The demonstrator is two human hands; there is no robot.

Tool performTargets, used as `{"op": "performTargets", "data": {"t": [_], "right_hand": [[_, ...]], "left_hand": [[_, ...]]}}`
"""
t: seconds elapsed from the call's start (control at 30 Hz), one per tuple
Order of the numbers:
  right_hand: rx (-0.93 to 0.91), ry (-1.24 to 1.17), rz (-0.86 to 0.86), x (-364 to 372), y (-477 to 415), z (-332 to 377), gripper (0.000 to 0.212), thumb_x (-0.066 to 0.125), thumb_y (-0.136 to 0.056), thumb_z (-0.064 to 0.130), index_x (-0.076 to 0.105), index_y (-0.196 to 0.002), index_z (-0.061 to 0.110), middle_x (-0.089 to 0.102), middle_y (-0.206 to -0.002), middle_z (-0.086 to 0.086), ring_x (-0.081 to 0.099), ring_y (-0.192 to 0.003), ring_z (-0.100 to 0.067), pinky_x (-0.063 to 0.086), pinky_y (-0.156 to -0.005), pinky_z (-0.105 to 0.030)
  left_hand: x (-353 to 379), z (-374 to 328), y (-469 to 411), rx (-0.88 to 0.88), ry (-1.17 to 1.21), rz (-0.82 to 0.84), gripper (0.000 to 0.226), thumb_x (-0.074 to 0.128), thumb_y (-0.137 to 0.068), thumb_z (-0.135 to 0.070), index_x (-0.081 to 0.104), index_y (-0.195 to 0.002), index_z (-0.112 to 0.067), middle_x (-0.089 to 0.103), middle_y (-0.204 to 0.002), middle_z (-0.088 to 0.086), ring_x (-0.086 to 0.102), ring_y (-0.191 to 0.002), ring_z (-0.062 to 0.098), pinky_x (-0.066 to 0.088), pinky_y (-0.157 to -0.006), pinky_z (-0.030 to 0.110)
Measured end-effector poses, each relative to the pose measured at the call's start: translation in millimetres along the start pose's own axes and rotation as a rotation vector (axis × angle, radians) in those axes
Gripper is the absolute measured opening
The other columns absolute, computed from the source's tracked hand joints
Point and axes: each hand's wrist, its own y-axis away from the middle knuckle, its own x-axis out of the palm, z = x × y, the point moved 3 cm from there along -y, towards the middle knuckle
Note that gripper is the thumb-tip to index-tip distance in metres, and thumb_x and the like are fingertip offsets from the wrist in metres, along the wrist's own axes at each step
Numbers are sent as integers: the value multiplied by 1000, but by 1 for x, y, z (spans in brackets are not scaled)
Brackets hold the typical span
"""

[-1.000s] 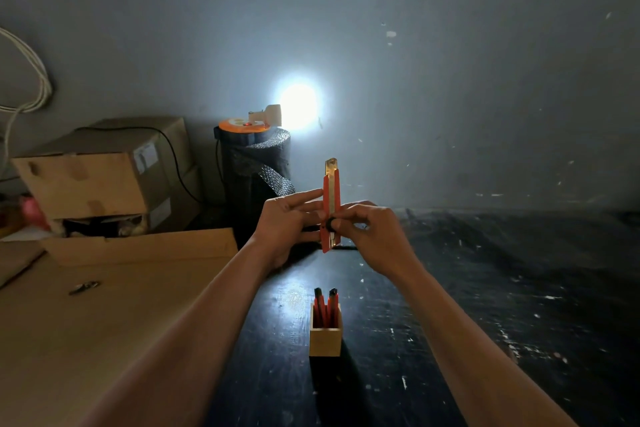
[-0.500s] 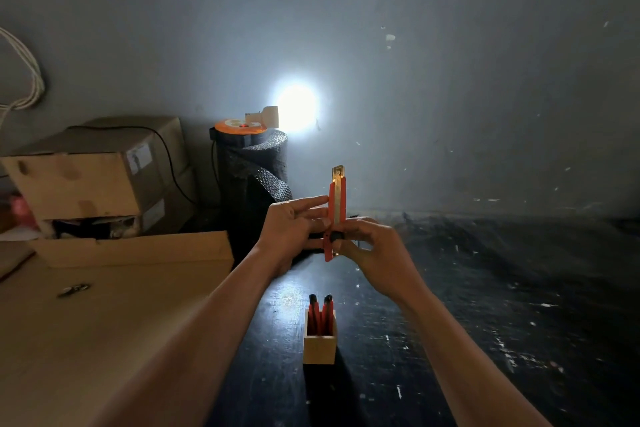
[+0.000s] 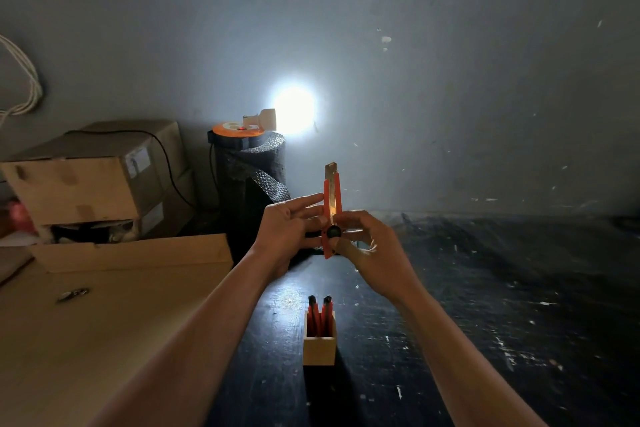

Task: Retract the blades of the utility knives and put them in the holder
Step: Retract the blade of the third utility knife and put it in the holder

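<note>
I hold an orange utility knife (image 3: 332, 199) upright in front of me, its metal tip pointing up. My left hand (image 3: 289, 228) steadies the handle from the left with extended fingers. My right hand (image 3: 369, 246) grips the lower handle, thumb beside the black slider knob (image 3: 334, 231). Below, on the dark table, stands a small wooden holder (image 3: 319, 348) with two orange knives (image 3: 320, 314) standing in it, black ends up.
A black foam roll (image 3: 251, 180) topped by an orange reel and a bright lamp (image 3: 294, 107) stands behind my hands. Cardboard boxes (image 3: 86, 180) sit at left, with a tan board (image 3: 104, 322) covering the table's left side. The black tabletop (image 3: 485, 305) spreads right.
The black slider knob now shows low on the handle beside my right thumb. The knife stays upright in both hands; the view shifted slightly.
</note>
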Motion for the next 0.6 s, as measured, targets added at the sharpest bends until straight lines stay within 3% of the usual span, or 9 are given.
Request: {"op": "performTargets", "data": {"t": [0.1, 0.23, 0.43, 0.6], "right_hand": [[15, -30, -17, 0, 0, -1, 20, 73, -94, 25, 72, -114, 23, 76, -110, 12, 71, -102, -6, 52, -91, -21], [-9, -35, -2, 1, 1, -1, 23, 70, -96, 26, 73, -119, 27, 76, -115, 13, 70, -105, -3, 49, -92, -17], [17, -75, -13, 5, 1, -4, 17, 69, -97, 22, 74, -112, 25, 77, -107, 14, 72, -102, -7, 57, -96, -32], [29, -61, -14, 6, -2, -6, 28, 74, -93, 30, 67, -120, 26, 73, -114, 15, 70, -103, -3, 53, -91, -21]], "left_hand": [[0, 0, 0, 3, -7, 4, 42, 68, -88, 13, 70, -127, -3, 81, -104, 13, 81, -87, 28, 66, -65, 39], [-1, 1, 1, 6, 3, 5, 43, 67, -89, 13, 69, -128, -3, 81, -105, 14, 81, -86, 27, 65, -64, 38], [-3, 4, 1, -4, 11, -8, 43, 67, -88, 14, 69, -128, -3, 82, -103, 11, 81, -84, 23, 64, -61, 35], [-6, 7, -2, -3, 5, -21, 43, 69, -88, 12, 70, -128, -3, 81, -105, 13, 81, -85, 25, 65, -64, 38]]}}
